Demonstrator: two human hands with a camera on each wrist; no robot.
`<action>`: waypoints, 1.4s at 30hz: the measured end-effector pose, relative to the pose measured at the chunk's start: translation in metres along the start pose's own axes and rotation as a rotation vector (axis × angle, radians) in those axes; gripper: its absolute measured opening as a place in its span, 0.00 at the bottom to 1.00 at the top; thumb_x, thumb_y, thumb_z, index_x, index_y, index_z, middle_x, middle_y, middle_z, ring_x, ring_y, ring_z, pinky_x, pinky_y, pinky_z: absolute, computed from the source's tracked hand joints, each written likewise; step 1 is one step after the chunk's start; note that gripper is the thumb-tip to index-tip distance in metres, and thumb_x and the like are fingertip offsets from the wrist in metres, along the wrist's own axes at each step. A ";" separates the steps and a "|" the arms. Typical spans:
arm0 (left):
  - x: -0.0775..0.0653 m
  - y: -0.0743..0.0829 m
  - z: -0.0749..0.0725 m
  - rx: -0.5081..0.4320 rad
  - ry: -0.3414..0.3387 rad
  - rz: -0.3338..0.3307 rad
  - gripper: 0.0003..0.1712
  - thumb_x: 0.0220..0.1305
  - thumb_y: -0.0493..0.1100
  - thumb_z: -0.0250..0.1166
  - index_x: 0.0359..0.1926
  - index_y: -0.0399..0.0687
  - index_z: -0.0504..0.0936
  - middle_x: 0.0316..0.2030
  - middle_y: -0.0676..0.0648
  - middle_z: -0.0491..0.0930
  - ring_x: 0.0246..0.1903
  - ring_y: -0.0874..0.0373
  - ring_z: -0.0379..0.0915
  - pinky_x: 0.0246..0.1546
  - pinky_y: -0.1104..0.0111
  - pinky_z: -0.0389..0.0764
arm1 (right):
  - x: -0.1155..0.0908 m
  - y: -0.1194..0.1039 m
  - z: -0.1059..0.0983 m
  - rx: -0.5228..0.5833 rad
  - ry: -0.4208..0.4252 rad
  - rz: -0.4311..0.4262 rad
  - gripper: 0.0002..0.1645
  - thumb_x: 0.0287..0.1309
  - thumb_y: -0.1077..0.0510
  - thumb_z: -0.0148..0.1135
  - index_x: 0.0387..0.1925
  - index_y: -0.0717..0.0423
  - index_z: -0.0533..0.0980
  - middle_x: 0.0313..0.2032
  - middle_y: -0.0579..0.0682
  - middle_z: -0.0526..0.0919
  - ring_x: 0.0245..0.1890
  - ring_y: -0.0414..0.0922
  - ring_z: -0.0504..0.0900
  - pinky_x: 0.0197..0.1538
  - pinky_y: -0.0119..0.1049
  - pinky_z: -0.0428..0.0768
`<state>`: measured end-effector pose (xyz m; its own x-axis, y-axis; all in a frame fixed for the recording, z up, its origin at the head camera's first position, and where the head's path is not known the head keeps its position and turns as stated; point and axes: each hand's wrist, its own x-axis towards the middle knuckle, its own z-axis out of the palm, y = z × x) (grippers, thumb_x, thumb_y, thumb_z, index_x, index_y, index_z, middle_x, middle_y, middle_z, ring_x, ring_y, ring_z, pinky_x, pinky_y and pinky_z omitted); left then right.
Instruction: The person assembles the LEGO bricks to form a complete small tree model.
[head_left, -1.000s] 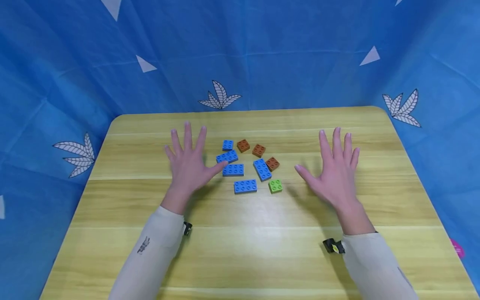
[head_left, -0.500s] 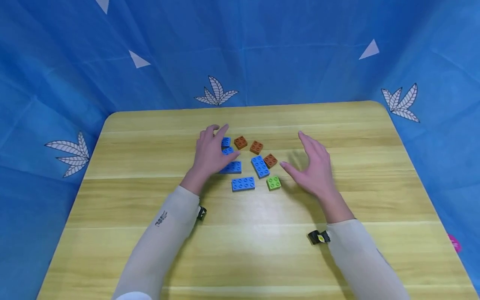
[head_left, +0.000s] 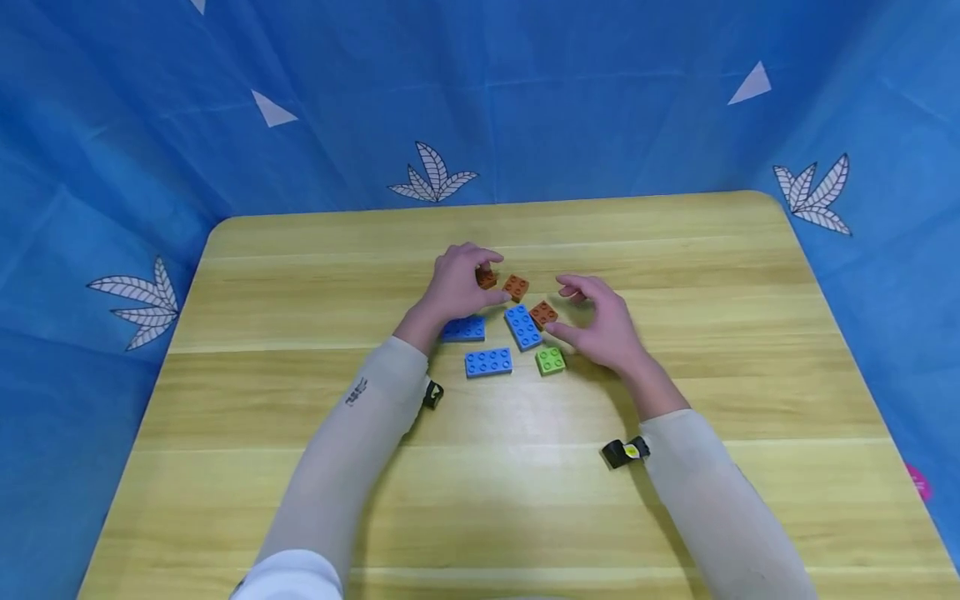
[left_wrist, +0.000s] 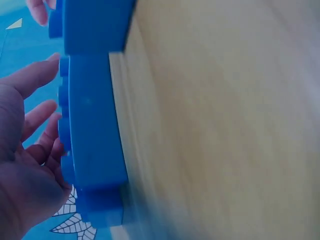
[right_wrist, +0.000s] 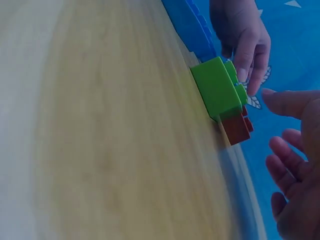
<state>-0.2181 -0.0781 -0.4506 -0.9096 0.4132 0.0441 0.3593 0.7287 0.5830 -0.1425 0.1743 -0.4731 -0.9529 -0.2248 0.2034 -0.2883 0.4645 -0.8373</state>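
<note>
My left hand (head_left: 459,283) hovers over the left side of a group of toy building bricks, fingers bent loosely and thumb apart. Between its thumb and forefinger in the head view shows a brown brick (head_left: 487,278); two blue bricks are hidden under the hand. A second brown brick (head_left: 516,287) lies just beyond the thumb tip. To the right, my right hand (head_left: 600,325) is held with thumb and fingers spread apart, nothing between them. Its thumb tip is close to a third brown brick (head_left: 543,314) and above the green brick (head_left: 551,361). In the right wrist view this hand (right_wrist: 300,170) stands beside the green brick (right_wrist: 217,89).
A long blue brick (head_left: 522,327) lies slanted in the middle. Two more long blue bricks, one at the front (head_left: 488,362) and one partly under the left wrist (head_left: 465,329), lie nearby. All rest on a wooden table (head_left: 510,500) before a blue patterned cloth (head_left: 585,125).
Both hands have moved inward toward the bricks, the left one rightward over them, the right one leftward. Their widely spread fingers have bent. The bricks lie where they were.
</note>
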 end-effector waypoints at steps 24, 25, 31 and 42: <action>0.016 0.000 0.005 0.009 -0.118 -0.001 0.23 0.56 0.52 0.78 0.53 0.58 0.86 0.43 0.61 0.80 0.52 0.57 0.61 0.54 0.55 0.50 | 0.010 0.006 0.010 -0.166 -0.095 0.013 0.30 0.46 0.59 0.80 0.54 0.55 0.80 0.43 0.47 0.82 0.46 0.47 0.76 0.49 0.51 0.59; 0.017 0.000 0.006 0.009 -0.117 -0.001 0.23 0.56 0.52 0.77 0.53 0.58 0.86 0.42 0.61 0.80 0.52 0.57 0.61 0.54 0.54 0.50 | 0.010 0.006 0.010 -0.168 -0.095 0.015 0.30 0.47 0.58 0.80 0.54 0.55 0.80 0.43 0.47 0.82 0.46 0.47 0.76 0.49 0.51 0.59; 0.018 0.000 0.007 0.006 -0.121 -0.007 0.22 0.56 0.52 0.77 0.52 0.58 0.87 0.37 0.61 0.78 0.49 0.57 0.62 0.54 0.54 0.49 | 0.011 0.007 0.010 -0.187 -0.107 0.026 0.28 0.48 0.57 0.79 0.54 0.53 0.80 0.45 0.48 0.82 0.46 0.48 0.76 0.50 0.51 0.58; 0.017 -0.001 0.009 -0.024 -0.099 -0.006 0.21 0.55 0.50 0.78 0.50 0.55 0.87 0.34 0.58 0.78 0.46 0.57 0.64 0.54 0.54 0.48 | 0.009 0.010 0.012 -0.151 -0.112 0.059 0.24 0.51 0.55 0.79 0.50 0.54 0.82 0.44 0.47 0.84 0.50 0.49 0.74 0.52 0.52 0.57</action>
<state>-0.2318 -0.0668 -0.4581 -0.8864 0.4613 -0.0391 0.3474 0.7187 0.6023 -0.1528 0.1668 -0.4855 -0.9546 -0.2834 0.0914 -0.2511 0.6013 -0.7585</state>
